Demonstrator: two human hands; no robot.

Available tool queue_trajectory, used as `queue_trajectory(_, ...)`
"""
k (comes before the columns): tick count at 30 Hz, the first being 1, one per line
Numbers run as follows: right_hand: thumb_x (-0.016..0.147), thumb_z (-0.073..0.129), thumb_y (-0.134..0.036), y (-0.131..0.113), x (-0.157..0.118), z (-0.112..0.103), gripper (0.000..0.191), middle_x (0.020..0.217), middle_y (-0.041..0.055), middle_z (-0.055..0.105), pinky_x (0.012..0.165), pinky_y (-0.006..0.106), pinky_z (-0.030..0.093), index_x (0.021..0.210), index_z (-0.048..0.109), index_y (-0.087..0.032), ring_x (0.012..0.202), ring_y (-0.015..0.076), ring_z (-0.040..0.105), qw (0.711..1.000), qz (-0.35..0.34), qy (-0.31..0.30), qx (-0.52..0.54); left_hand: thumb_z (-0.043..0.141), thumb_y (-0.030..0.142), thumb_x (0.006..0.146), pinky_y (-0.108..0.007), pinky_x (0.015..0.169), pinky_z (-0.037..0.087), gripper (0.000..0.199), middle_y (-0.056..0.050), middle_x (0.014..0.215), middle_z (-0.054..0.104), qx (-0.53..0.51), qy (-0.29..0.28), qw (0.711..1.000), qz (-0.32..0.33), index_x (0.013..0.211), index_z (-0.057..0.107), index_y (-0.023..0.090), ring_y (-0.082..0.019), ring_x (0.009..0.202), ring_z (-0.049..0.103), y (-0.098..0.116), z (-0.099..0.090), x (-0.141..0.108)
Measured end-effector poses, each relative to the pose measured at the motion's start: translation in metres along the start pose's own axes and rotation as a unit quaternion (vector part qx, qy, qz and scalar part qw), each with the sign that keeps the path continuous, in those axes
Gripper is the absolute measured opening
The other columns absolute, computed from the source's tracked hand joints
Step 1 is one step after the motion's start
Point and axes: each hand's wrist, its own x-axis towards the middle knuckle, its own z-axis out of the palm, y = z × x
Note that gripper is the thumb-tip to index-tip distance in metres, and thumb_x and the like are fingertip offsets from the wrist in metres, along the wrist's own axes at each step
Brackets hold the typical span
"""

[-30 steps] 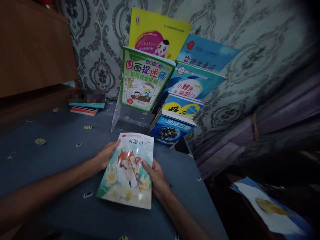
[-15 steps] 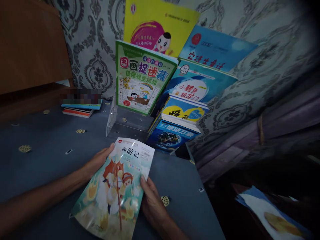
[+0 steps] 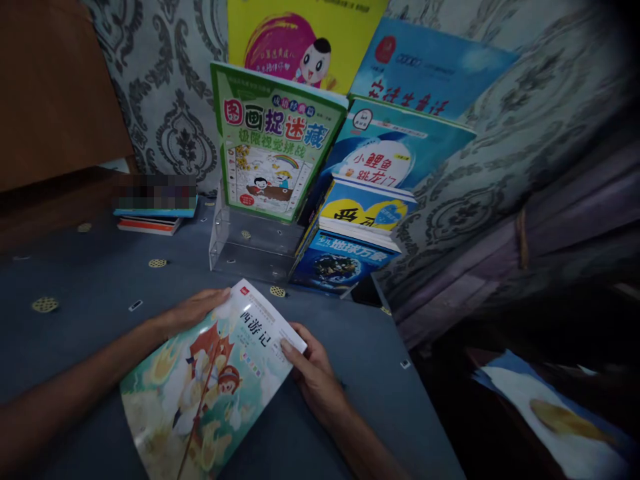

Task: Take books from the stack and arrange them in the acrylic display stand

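A thin book [image 3: 215, 380] with a green and white illustrated cover is held between both hands, front side up and tilted over the table. At its upper left edge, my left hand [image 3: 197, 312] is closed around the border, its fingertips partly behind the cover. My right hand [image 3: 315, 370] grips the upper right corner, the thumb on the cover and the fingers underneath. Just beyond the book stands a clear acrylic rack [image 3: 250, 250]. A green picture-puzzle book [image 3: 280, 143] leans in its left side, above a bare lower tier.
Blue books [image 3: 345, 263] fill the rack's right side in tiers, with a yellow book [image 3: 300, 40] at the back. A small book stack [image 3: 153, 220] lies on the blue patterned tablecloth [image 3: 90, 320] at left. A purple curtain [image 3: 470, 280] hangs at right.
The book has turned clockwise, its top now leaning further right. My right hand has slid up from its side to the upper right corner. The view has shifted slightly.
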Motion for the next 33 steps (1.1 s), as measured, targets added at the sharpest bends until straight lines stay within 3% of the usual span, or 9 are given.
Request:
queue_trajectory(3,0.075,0.084,-0.048,0.003,0.002,-0.001,0.043,0.094,0.0027,0.076,0.075,0.026,0.054,0.103,0.068,-0.020,0.083,0.0170,0.071,1.000,0.003,-0.023,-0.003,0.085,0.050,0.067,-0.027,0.057,0.056,0.050,-0.007,0.082,0.078,0.073,-0.037,0.996,0.021,0.103,0.070,0.020,-0.021,0.064,0.072,0.006,-0.002,0.000)
queue_trajectory(7,0.072,0.085,-0.050,0.003,0.007,-0.007,0.044,0.095,0.0047,0.077,0.081,0.033,0.057,0.099,0.070,-0.019,0.090,0.0211,0.073,0.999,0.032,-0.034,0.017,0.074,0.049,0.077,-0.024,0.049,0.046,0.054,0.001,0.065,0.068,0.251,0.005,0.959,0.130,0.122,0.060,0.023,-0.018,0.053,0.063,0.004,-0.008,0.003)
queue_trajectory(9,0.072,0.085,-0.049,0.004,0.009,-0.012,0.044,0.093,0.0057,0.078,0.084,0.037,0.058,0.100,0.070,-0.018,0.090,0.0221,0.074,0.998,0.052,-0.034,0.031,0.067,0.048,0.082,-0.025,0.055,0.047,0.044,0.002,0.065,0.065,0.372,0.051,0.902,0.215,0.119,0.063,0.024,-0.018,0.056,0.061,0.001,-0.012,0.005)
queue_trajectory(13,0.074,0.085,-0.043,0.006,0.012,-0.020,0.042,0.094,0.0061,0.078,0.088,0.043,0.059,0.103,0.069,-0.018,0.087,0.0212,0.075,0.993,0.090,-0.031,0.065,0.050,0.048,0.093,-0.038,0.091,0.051,0.038,-0.009,0.106,0.071,0.553,0.075,0.754,0.346,0.115,0.067,0.021,-0.027,0.100,0.066,-0.005,-0.020,0.008)
queue_trajectory(17,0.091,0.068,-0.042,0.004,0.014,-0.023,0.029,0.099,0.0092,0.079,0.095,0.044,0.056,0.102,0.069,-0.016,0.098,0.0224,0.074,0.990,0.109,-0.050,0.076,0.040,0.044,0.100,-0.049,0.112,0.040,0.042,-0.013,0.136,0.062,0.619,0.027,0.682,0.389,0.123,0.066,0.021,-0.032,0.132,0.052,-0.015,-0.021,0.013)
queue_trajectory(20,0.104,0.041,-0.050,-0.001,0.016,-0.021,0.045,0.102,0.0130,0.078,0.100,0.045,0.053,0.103,0.068,-0.014,0.108,0.0234,0.072,0.986,0.128,-0.071,0.075,0.042,0.045,0.101,-0.054,0.119,0.032,0.043,-0.012,0.145,0.057,0.640,-0.019,0.661,0.392,0.130,0.065,0.023,-0.032,0.146,0.038,-0.024,-0.014,0.012)
queue_trajectory(23,0.105,0.023,-0.059,-0.004,0.017,-0.019,0.062,0.104,0.0146,0.077,0.101,0.046,0.053,0.107,0.067,-0.014,0.112,0.0237,0.070,0.987,0.127,-0.089,0.047,0.043,0.046,0.102,-0.056,0.122,0.026,0.046,-0.010,0.154,0.050,0.647,-0.061,0.656,0.384,0.140,0.058,0.025,-0.032,0.152,0.029,-0.028,0.000,0.004)
queue_trajectory(27,0.101,0.022,-0.067,-0.004,0.017,-0.018,0.069,0.108,0.0153,0.076,0.101,0.046,0.053,0.112,0.065,-0.014,0.111,0.0244,0.070,0.988,0.106,-0.109,0.019,0.046,0.048,0.102,-0.055,0.124,0.022,0.050,-0.007,0.162,0.038,0.646,-0.122,0.654,0.373,0.148,0.050,0.030,-0.031,0.155,0.021,-0.029,0.022,-0.010)
queue_trajectory(33,0.105,0.027,-0.056,-0.002,0.018,-0.020,0.057,0.104,0.0111,0.077,0.102,0.041,0.052,0.105,0.067,-0.015,0.102,0.0192,0.073,0.986,0.123,-0.086,0.076,0.048,0.047,0.101,-0.063,0.124,0.013,0.045,-0.004,0.166,0.031,0.658,-0.151,0.640,0.366,0.145,0.052,0.038,-0.032,0.156,0.015,-0.030,0.040,-0.014)
